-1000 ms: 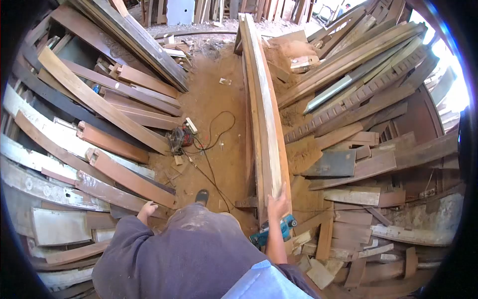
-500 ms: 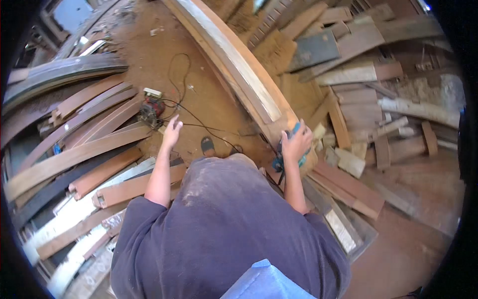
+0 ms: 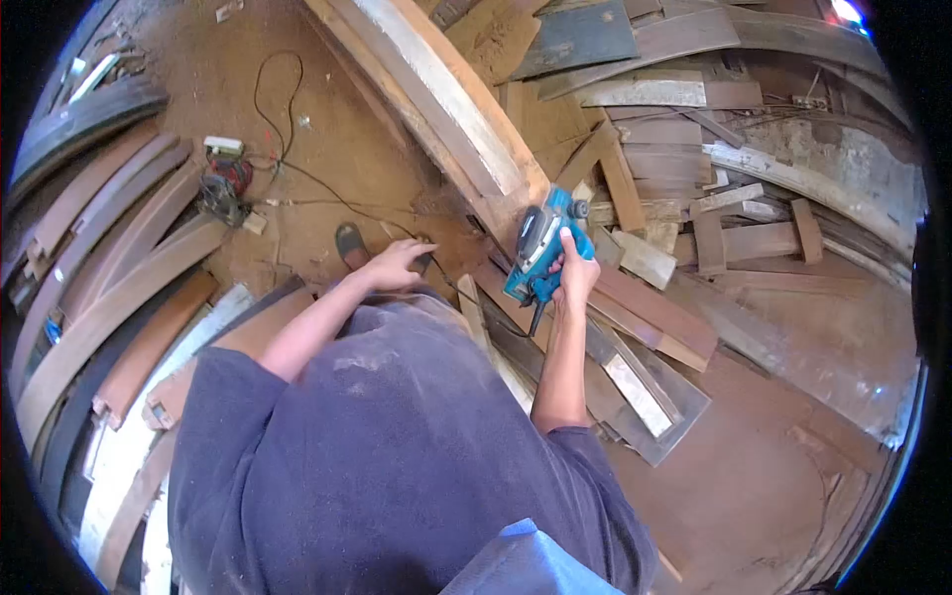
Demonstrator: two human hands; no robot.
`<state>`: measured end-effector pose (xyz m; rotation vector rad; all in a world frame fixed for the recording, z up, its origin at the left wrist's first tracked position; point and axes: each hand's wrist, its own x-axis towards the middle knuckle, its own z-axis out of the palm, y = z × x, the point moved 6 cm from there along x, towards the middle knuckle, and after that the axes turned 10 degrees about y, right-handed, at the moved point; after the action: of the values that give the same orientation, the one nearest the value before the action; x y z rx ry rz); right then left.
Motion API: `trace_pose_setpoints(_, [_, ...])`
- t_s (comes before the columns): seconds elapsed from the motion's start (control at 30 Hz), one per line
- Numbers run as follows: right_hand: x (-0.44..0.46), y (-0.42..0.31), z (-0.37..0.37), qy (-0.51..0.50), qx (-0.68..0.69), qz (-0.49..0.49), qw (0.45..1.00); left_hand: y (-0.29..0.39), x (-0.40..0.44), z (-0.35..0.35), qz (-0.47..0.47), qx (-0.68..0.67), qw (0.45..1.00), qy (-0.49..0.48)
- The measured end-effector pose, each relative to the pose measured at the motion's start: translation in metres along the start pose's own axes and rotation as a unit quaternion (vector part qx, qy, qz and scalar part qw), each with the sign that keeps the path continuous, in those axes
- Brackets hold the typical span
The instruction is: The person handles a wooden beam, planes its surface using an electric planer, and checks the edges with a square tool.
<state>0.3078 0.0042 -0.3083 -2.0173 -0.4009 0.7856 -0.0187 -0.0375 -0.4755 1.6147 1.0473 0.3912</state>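
My right hand point(image 3: 575, 272) is wrapped around the handle of a teal electric planer point(image 3: 540, 243). The planer is tilted so that its flank shows, beside the near end of a long timber beam point(image 3: 451, 109); whether it touches the wood I cannot tell. The beam's upper face carries a pale, whitish strip. Its dark cord point(image 3: 536, 319) drops from the planer's rear below my hand. In front of my belly is my left hand point(image 3: 397, 266), holding nothing, with its fingers stretched out toward the beam side.
A red power tool point(image 3: 226, 188) with a cord point(image 3: 342, 203) sits on the dusty floor to the left. Stacked boards point(image 3: 129, 288) fill the left side. More planks and offcuts point(image 3: 654, 149) lie on the right. A sandalled foot point(image 3: 351, 243) stands near my left hand.
The planer has been turned at the beam's near end, and more of its body shows. My left hand has come in from the left toward my belly. The view has shifted.
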Motion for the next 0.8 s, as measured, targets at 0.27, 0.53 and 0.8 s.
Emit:
trace_pose_setpoints(0.27, [-0.044, -0.096, -0.014, -0.16, -0.142, -0.134, 0.968, 0.065, 0.032, 0.117, 0.05, 0.119, 0.973, -0.189])
trace_pose_setpoints(0.53, [-0.03, -0.102, 0.031, -0.247, -0.312, -0.305, 0.865, 0.046, 0.021, 0.065, -0.044, -0.05, 0.993, 0.101])
trace_pose_setpoints(0.8, [-0.033, -0.129, 0.128, -0.286, -0.297, -0.407, 0.815, 0.02, -0.052, 0.037, -0.176, -0.013, 0.91, 0.376])
